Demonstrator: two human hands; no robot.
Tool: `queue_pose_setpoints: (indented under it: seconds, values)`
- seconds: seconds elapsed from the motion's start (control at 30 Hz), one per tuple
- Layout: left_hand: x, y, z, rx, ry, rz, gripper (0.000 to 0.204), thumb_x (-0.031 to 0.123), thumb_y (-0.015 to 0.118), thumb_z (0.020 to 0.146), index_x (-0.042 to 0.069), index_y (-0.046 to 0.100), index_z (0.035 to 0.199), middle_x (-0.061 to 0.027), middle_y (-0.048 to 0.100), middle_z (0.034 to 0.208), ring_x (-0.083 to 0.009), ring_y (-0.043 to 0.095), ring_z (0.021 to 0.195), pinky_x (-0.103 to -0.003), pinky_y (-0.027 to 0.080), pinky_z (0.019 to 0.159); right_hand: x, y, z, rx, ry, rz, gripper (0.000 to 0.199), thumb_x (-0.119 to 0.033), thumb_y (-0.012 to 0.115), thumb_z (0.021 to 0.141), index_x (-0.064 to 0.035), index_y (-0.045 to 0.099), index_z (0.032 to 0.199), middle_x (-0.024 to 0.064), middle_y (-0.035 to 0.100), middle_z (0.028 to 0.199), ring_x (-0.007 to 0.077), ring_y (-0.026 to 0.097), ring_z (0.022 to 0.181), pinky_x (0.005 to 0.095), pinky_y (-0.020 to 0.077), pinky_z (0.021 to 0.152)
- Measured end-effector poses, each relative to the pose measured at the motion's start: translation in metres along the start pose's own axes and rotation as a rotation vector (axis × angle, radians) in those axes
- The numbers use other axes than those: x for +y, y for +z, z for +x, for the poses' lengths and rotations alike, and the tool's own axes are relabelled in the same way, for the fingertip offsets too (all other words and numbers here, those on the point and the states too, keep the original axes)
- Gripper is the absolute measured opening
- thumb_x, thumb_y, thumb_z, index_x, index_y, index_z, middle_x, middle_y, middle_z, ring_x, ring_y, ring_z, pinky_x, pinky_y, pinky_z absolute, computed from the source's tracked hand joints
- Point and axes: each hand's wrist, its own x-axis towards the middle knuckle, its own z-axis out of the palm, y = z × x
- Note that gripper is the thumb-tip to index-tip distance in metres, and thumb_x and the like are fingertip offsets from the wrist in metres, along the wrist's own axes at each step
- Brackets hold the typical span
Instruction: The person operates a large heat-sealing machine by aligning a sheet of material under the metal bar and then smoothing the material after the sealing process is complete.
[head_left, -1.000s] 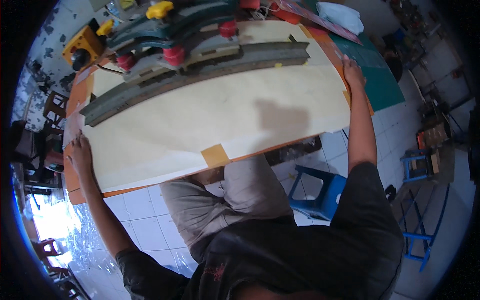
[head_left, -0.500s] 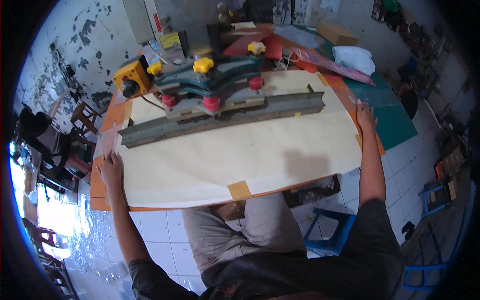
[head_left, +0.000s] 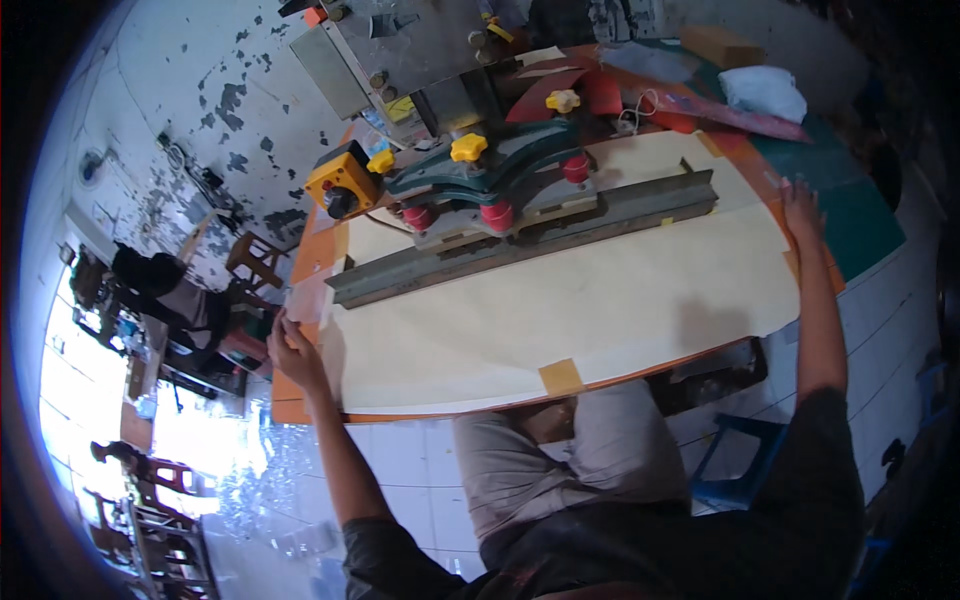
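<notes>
My left hand (head_left: 297, 358) is at the left edge of the orange worktable (head_left: 306, 405), fingers stretched out with nothing in them. Over at the right side, my right hand (head_left: 803, 214) lies with its fingers spread, near the border between the orange top and a green sheet (head_left: 858, 232). Between my hands a large cream sheet of paper (head_left: 560, 310) covers the tabletop, with brown tape (head_left: 561, 378) at its near edge. A long grey metal bar (head_left: 640, 212) lies across the sheet, under a green clamp-like machine part (head_left: 490, 172) with yellow knobs (head_left: 468, 148) and red round pieces (head_left: 497, 216).
A yellow switch box (head_left: 341, 180) with a black knob stands left of the machine. Red sheets and a white plastic-wrapped packet (head_left: 762, 94) lie at the back right. A blue stool (head_left: 738, 460) stands below the table. Another person (head_left: 185, 300) sits far left.
The view has turned left, so the table and machine sit farther right in the picture. My right hand's fingers have spread, and my left hand has shifted outward from the sheet's edge.
</notes>
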Motion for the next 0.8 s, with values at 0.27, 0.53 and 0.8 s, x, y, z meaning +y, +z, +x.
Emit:
queue_pose_setpoints:
  seconds: [0.27,0.53,0.8]
  values:
    - [0.083,-0.023,-0.035,0.01,-0.116,-0.157,0.03,0.019,0.051,0.107,-0.002,0.069,0.118,-0.0087,0.069,0.092,-0.0156,0.062,0.079,-0.03,0.047,0.072,-0.003,0.001,0.0,0.01,0.001,-0.013,0.079,-0.068,0.02,0.102,-0.0133,0.031,0.157,0.0109,0.027,0.165,0.0361,0.021,0.153,0.0678,0.0174,0.118]
    - [0.161,-0.039,-0.082,-0.117,0.113,-0.299,0.021,-0.002,0.05,0.095,-0.008,0.069,0.104,-0.0136,0.067,0.085,-0.0247,0.059,0.074,-0.034,0.048,0.068,0.011,0.017,0.012,0.063,-0.111,0.011,0.077,-0.066,0.021,0.103,-0.0102,0.035,0.154,0.0181,0.032,0.161,0.0422,0.026,0.149,0.0654,0.0201,0.118]
    - [0.208,-0.053,-0.126,-0.257,0.182,-0.427,0.012,0.005,0.054,0.089,-0.003,0.062,0.084,-0.0114,0.063,0.074,-0.03,0.059,0.071,-0.039,0.047,0.067,-0.004,-0.005,-0.004,-0.024,-0.045,0.047,0.077,-0.066,0.02,0.102,-0.0148,0.028,0.159,0.0141,0.021,0.167,0.0376,0.016,0.154,0.068,0.0147,0.119]
